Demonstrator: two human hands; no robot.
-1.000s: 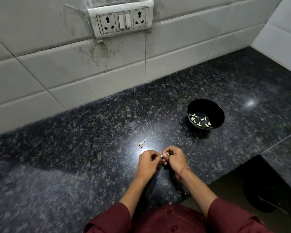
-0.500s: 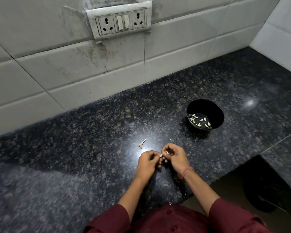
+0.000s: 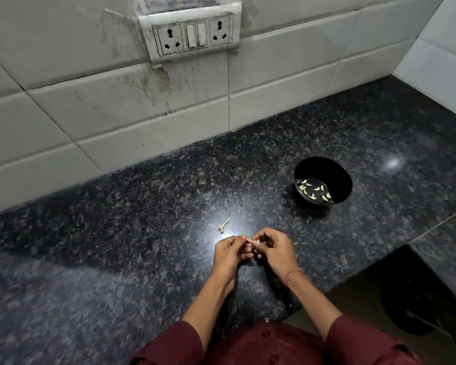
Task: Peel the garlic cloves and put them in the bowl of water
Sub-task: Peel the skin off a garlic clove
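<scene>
Fingers [image 3: 264, 234] of both hands are curled in and meet tip to tip, pinching one small garlic clove [image 3: 256, 241] between them. The left hand [image 3: 231, 255] and right hand [image 3: 275, 251] are held low over the near part of the tabletop [image 3: 116, 233]. Only a pale sliver shows at the pinch, and how much skin is left on it is too small to tell.

That dark speckled tabletop runs back to a white tiled wall [image 3: 116, 114] carrying a socket panel [image 3: 192, 35]. A black bowl [image 3: 338, 180] stands to the right and beyond the hands, well apart from them. It holds shallow water with about a dozen peeled cloves [image 3: 315, 192] lying in it. A dry stem scrap [image 3: 223, 225] rests on the tabletop just beyond the left hand, and a tiny flake of skin [image 3: 267, 319] lies at the near edge.

The task looks far along. Most cloves are already in the water, and no unpeeled cloves lie in the open. The one being worked may be among the last, though the hands could hide more. It has yet to be stripped and dropped in the bowl.
</scene>
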